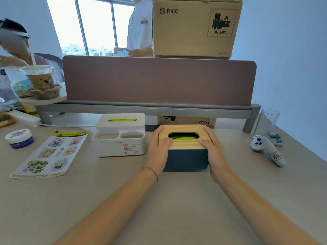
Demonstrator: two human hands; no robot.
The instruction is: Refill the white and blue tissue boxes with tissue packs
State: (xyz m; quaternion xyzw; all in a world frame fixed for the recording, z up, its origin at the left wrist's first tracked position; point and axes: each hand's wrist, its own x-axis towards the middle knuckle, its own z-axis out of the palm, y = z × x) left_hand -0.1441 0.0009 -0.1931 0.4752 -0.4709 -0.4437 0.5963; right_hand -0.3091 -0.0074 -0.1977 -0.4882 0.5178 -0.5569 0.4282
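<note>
The blue tissue box (185,160) stands in the middle of the desk with a wooden lid (184,129) on top. A green tissue pack (183,137) shows through the lid's oval slot. My left hand (159,147) clasps the box's left side, its thumb resting on the lid. My right hand (215,149) clasps the right side the same way. To the left stands the white tissue box (120,138), lid on, with green showing through its narrow slot (122,120). Its two front compartments hold nothing.
A sticker sheet (49,154) and a purple-and-white jar (19,138) lie at the left. A white controller (267,150) and a drinking glass (267,122) are at the right. A divider panel (159,80) on a grey shelf and a PICO carton (194,27) stand behind.
</note>
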